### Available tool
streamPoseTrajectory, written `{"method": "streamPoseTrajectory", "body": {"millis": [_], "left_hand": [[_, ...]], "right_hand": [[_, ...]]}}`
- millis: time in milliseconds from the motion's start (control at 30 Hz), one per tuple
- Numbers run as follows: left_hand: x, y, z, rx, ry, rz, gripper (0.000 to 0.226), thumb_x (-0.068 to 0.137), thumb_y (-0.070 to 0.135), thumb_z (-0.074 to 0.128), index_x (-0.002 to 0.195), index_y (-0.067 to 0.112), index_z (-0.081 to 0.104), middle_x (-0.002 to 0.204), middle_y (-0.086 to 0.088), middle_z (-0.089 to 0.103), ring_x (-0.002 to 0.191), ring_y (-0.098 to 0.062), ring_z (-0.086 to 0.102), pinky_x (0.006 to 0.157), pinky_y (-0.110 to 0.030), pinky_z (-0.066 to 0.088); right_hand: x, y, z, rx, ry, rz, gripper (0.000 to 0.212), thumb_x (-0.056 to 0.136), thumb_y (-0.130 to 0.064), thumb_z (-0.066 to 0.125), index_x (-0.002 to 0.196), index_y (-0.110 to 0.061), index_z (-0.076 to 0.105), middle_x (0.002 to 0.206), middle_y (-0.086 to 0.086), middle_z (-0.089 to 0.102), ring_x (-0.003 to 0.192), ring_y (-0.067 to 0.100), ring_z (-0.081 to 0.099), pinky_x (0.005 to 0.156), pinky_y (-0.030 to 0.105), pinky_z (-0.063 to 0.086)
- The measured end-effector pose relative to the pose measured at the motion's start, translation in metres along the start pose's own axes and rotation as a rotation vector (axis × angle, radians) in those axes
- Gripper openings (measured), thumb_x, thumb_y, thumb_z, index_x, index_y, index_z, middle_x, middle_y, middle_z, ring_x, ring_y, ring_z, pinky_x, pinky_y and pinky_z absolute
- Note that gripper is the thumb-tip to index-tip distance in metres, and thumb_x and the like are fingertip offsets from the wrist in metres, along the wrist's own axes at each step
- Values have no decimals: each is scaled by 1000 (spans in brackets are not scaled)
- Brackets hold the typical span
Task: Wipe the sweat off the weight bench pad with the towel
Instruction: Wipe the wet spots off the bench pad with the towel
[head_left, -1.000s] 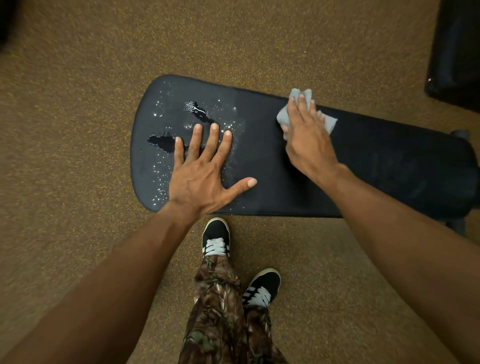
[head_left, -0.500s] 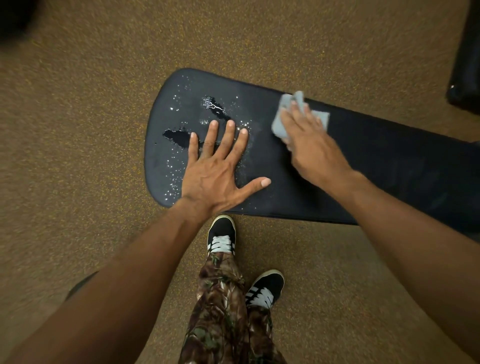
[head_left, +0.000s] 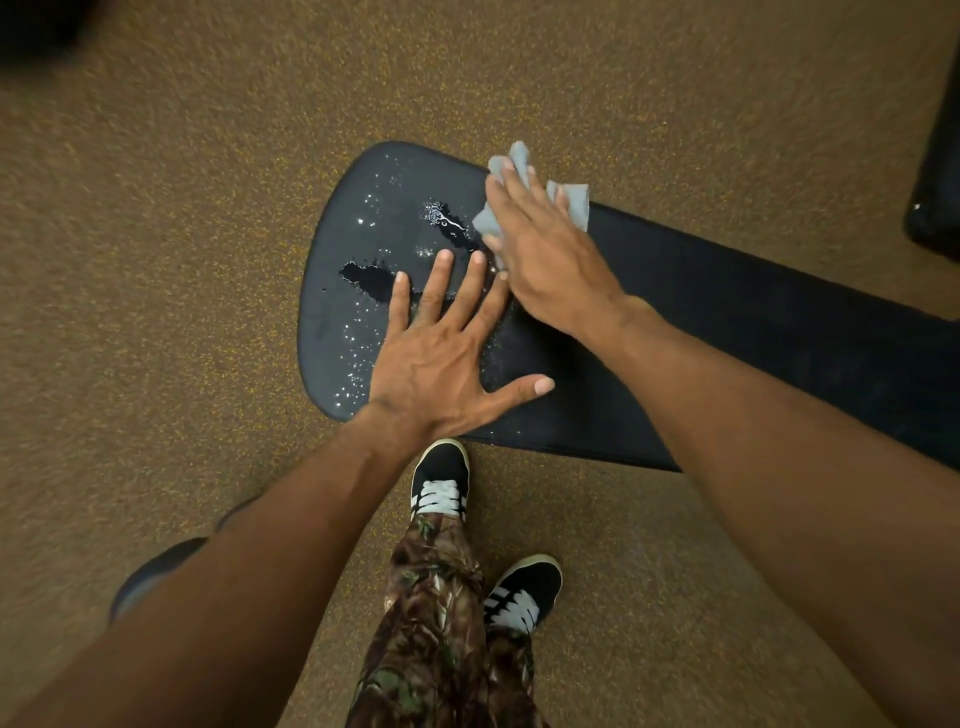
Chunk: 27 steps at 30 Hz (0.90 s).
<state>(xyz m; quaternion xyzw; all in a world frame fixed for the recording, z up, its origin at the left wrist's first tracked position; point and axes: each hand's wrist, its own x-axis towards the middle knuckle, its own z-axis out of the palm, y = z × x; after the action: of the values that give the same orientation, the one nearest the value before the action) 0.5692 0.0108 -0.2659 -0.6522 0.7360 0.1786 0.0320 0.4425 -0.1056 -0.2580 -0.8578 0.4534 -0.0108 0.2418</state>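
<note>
A black weight bench pad (head_left: 727, 312) runs from the middle of the view to the right edge, its rounded end at the left. Sweat droplets and two dark puddles (head_left: 366, 278) lie on that rounded end. My left hand (head_left: 441, 353) rests flat on the pad with fingers spread, just right of the lower puddle. My right hand (head_left: 545, 249) presses a small grey towel (head_left: 574, 200) onto the pad by the far edge, touching the upper puddle (head_left: 449, 226). Most of the towel is hidden under the palm.
Brown speckled carpet (head_left: 182, 260) surrounds the bench. My legs in camouflage trousers and black shoes with white laces (head_left: 439, 480) stand right at the pad's near edge. A black object (head_left: 935, 182) sits at the right edge, and a dark shape (head_left: 150, 577) lies under my left forearm.
My right hand has slid the towel leftward along the pad, from the dry middle to the edge of the wet patch. My left hand has stayed planted. The view has shifted left.
</note>
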Motion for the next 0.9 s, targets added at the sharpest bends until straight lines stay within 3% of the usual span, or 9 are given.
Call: {"method": "streamPoseTrajectory", "body": {"millis": [167, 400, 567, 700, 900], "left_hand": [[-1, 0, -4, -11, -21, -5, 113, 72, 98, 8, 160, 28, 1, 167, 1, -4, 152, -27, -15, 120, -60, -4], [0, -1, -2, -23, -29, 6, 113, 72, 98, 8, 159, 27, -2, 167, 0, -8, 151, -27, -19, 119, -61, -6], [1, -2, -1, -33, -30, 13, 115, 71, 98, 9, 159, 26, -2, 167, 0, -6, 151, -28, -18, 119, -61, -5], [0, -2, -5, -32, -34, 16, 115, 72, 98, 9, 160, 25, 2, 167, -1, -4, 152, -28, -15, 119, -60, -4], [-1, -1, -6, -38, -45, 15, 113, 75, 96, 10, 160, 23, 3, 167, -2, -5, 152, -28, -16, 119, -60, -2]], "right_hand": [[-53, 40, -16, -123, -42, 40, 65, 98, -3, 45, 156, -9, 17, 164, 11, 10, 152, 27, 3, 123, 42, 8], [-7, 7, -5, 2, 110, 271, 52, 106, -21, 33, 153, -1, 22, 161, 18, 18, 151, 33, 7, 123, 47, 8], [32, -12, 12, 7, 99, 103, 50, 107, -24, 32, 151, -1, 27, 160, 18, 23, 151, 34, 10, 123, 47, 6], [-5, 15, 4, -126, 5, -114, 57, 99, -11, 43, 153, -2, 25, 161, 17, 20, 150, 33, 14, 123, 47, 10], [-61, 53, -25, -192, -47, 99, 62, 97, 0, 46, 154, -7, 24, 162, 14, 19, 151, 28, 11, 123, 39, 7]]}}
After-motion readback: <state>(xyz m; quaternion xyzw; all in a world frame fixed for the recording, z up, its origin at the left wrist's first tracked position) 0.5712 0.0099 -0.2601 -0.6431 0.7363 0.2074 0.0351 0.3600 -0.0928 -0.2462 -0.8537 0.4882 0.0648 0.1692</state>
